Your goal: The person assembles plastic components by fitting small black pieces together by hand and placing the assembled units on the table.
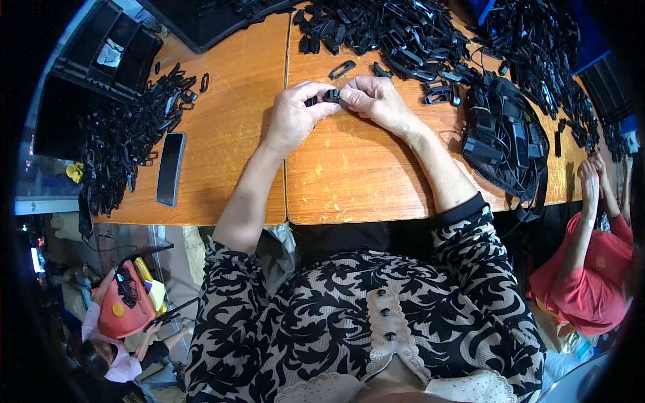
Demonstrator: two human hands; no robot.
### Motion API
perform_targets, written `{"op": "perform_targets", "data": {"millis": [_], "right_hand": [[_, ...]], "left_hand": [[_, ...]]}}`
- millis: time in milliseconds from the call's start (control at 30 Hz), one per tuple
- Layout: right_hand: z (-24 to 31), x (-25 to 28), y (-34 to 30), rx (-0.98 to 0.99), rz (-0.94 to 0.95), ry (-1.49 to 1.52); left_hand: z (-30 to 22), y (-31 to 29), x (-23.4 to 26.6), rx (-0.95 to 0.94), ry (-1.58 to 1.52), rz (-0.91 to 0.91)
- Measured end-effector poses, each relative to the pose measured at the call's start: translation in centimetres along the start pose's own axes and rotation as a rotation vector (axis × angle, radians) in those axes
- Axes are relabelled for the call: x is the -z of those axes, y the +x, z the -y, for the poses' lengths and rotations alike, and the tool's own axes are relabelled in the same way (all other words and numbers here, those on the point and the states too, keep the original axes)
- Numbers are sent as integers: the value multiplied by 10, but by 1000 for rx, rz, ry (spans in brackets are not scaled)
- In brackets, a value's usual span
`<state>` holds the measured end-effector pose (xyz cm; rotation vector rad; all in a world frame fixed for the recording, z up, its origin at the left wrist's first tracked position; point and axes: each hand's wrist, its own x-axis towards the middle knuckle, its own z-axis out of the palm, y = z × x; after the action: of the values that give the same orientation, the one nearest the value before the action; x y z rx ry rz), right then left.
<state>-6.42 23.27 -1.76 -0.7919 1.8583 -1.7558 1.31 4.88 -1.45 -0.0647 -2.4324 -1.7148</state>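
Wearer's hands: two; phone: one; black pieces: uncountable

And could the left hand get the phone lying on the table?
Probably yes: only wooden tabletop shows between the left hand and the smartphone. But the left hand and right hand seem to pinch a small black part, so the left may need to let go first.

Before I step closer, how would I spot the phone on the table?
Find the wooden table, then the heap of small black parts on its left side. Just right of that heap lies the phone, a smooth, flat, dark slab, much larger than any single part beside it.
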Motion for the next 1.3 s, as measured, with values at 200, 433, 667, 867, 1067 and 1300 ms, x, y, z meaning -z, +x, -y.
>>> {"op": "perform_targets", "data": {"millis": [200,433,667,867,1067,1300], "right_hand": [[12,5,1,-98,20,-108],[15,-4,1,-130,-99,-216],[25,-4,-7,-161,23,32],[7,1,-7,-111,76,-8],[10,-18,-3,104,-150,-469],[-12,-10,10,434,-342,-1109]], "left_hand": [[1,-1,-1,-241,182,-13],[6,-2,-5,-346,210,-74],[-3,1,11,-63,-196,72],[-6,-2,8,-245,-150,95],[-6,5,46,-105,117,209],[-2,33,60,34,81,158]]}}
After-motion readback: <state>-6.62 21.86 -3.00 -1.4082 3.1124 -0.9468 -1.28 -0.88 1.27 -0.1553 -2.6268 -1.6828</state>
